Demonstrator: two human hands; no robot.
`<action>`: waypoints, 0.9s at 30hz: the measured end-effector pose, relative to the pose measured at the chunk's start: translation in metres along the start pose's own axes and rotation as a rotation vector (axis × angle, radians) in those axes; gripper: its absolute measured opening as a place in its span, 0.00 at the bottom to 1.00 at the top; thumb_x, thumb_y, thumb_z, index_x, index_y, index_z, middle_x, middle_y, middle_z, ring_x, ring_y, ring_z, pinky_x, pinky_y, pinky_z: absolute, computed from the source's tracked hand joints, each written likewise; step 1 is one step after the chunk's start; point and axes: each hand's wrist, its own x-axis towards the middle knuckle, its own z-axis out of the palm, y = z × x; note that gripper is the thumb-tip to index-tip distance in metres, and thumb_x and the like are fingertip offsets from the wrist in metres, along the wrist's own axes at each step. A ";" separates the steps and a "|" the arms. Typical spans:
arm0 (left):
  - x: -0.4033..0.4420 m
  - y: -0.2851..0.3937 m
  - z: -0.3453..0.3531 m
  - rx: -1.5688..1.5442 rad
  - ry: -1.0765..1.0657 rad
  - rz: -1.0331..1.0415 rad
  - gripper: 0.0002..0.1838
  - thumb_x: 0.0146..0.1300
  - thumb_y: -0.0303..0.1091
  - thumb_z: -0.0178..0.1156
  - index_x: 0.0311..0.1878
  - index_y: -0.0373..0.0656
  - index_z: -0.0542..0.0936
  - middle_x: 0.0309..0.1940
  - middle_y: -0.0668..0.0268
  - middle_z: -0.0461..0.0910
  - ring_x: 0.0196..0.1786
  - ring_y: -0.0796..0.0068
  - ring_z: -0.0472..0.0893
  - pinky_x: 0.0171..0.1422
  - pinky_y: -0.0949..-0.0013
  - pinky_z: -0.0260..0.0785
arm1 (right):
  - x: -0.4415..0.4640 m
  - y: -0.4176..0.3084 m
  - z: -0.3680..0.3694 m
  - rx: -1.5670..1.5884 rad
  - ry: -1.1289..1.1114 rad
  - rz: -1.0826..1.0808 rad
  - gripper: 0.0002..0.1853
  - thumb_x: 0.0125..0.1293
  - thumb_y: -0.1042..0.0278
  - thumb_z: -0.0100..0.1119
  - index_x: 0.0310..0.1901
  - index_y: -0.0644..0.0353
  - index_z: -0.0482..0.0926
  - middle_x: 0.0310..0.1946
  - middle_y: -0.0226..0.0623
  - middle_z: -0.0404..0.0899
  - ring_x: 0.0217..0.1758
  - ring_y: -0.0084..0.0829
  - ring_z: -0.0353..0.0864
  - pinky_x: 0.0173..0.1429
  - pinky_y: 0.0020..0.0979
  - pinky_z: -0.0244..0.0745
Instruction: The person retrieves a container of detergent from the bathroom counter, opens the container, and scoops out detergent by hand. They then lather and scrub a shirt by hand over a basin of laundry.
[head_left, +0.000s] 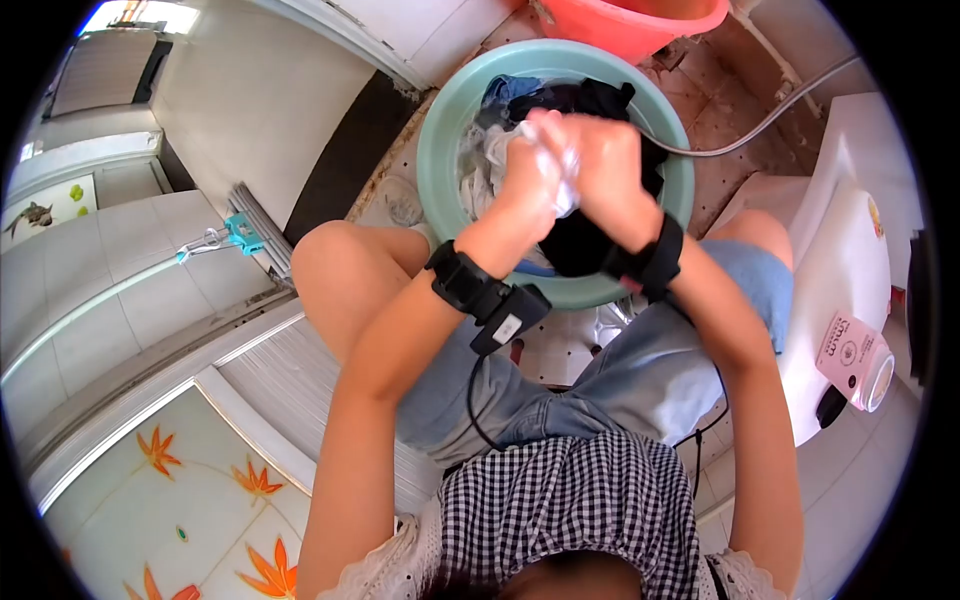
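Observation:
A round green basin stands on the floor between my knees, with dark, white and blue clothes in it. Above the clothes, my left hand and my right hand are pressed close together. Both are closed around a wet white cloth that is bunched between them, its edges blurred by motion. A black band with a small box is strapped to my left wrist, and another black band is on my right wrist.
A red basin lies beyond the green one. A grey hose runs in from the right and passes over the green rim. At right is a white fixture with a pink-labelled container. A blue-clamped mop is at left.

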 end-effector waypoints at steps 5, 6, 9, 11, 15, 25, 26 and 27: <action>0.009 0.004 -0.005 0.047 0.019 -0.040 0.12 0.65 0.38 0.44 0.38 0.39 0.71 0.29 0.66 0.75 0.30 0.74 0.77 0.31 0.70 0.70 | -0.001 0.003 0.001 -0.049 -0.094 0.038 0.09 0.57 0.61 0.55 0.25 0.53 0.81 0.14 0.38 0.73 0.15 0.36 0.72 0.18 0.30 0.65; 0.007 0.015 -0.006 -0.182 -0.198 -0.099 0.12 0.64 0.37 0.44 0.38 0.39 0.71 0.30 0.66 0.75 0.31 0.73 0.77 0.31 0.69 0.70 | -0.006 -0.004 0.003 -0.054 -0.096 -0.023 0.07 0.57 0.65 0.55 0.28 0.54 0.81 0.15 0.38 0.73 0.17 0.35 0.74 0.20 0.29 0.67; -0.013 -0.002 0.014 0.368 0.241 0.018 0.11 0.65 0.38 0.43 0.38 0.42 0.70 0.32 0.67 0.75 0.32 0.74 0.77 0.33 0.70 0.71 | 0.006 0.010 -0.001 -0.119 -0.113 0.129 0.12 0.55 0.56 0.56 0.22 0.53 0.81 0.12 0.37 0.71 0.15 0.37 0.72 0.17 0.32 0.63; -0.008 -0.001 0.007 0.099 0.170 -0.065 0.12 0.65 0.38 0.42 0.38 0.42 0.70 0.33 0.67 0.75 0.35 0.75 0.77 0.37 0.71 0.71 | 0.006 0.005 -0.002 -0.102 -0.147 0.147 0.14 0.55 0.55 0.56 0.20 0.53 0.81 0.12 0.36 0.73 0.15 0.36 0.72 0.17 0.32 0.64; -0.011 0.003 0.003 0.263 0.147 -0.010 0.12 0.66 0.37 0.39 0.38 0.41 0.70 0.35 0.65 0.74 0.38 0.74 0.77 0.39 0.68 0.71 | 0.006 -0.001 -0.005 -0.025 -0.101 0.115 0.15 0.56 0.54 0.54 0.19 0.53 0.80 0.12 0.37 0.73 0.15 0.36 0.73 0.17 0.30 0.65; -0.015 0.018 0.020 0.342 0.197 0.046 0.13 0.63 0.40 0.50 0.36 0.40 0.74 0.28 0.70 0.73 0.30 0.80 0.72 0.34 0.72 0.66 | 0.019 0.019 -0.010 0.019 -0.225 0.391 0.26 0.61 0.51 0.49 0.13 0.64 0.70 0.09 0.42 0.67 0.12 0.36 0.64 0.18 0.31 0.59; -0.016 0.027 0.017 0.362 0.153 0.097 0.13 0.61 0.40 0.52 0.35 0.38 0.75 0.28 0.70 0.74 0.29 0.81 0.71 0.34 0.73 0.66 | 0.023 0.017 -0.010 0.176 -0.217 0.500 0.28 0.63 0.50 0.48 0.13 0.66 0.67 0.07 0.39 0.64 0.10 0.31 0.61 0.19 0.29 0.57; -0.019 0.035 0.016 0.381 0.114 0.147 0.13 0.60 0.39 0.54 0.35 0.37 0.77 0.28 0.70 0.75 0.29 0.82 0.71 0.35 0.75 0.65 | 0.024 0.020 -0.011 0.180 -0.218 0.491 0.28 0.63 0.50 0.48 0.13 0.66 0.67 0.07 0.39 0.64 0.10 0.31 0.61 0.19 0.29 0.57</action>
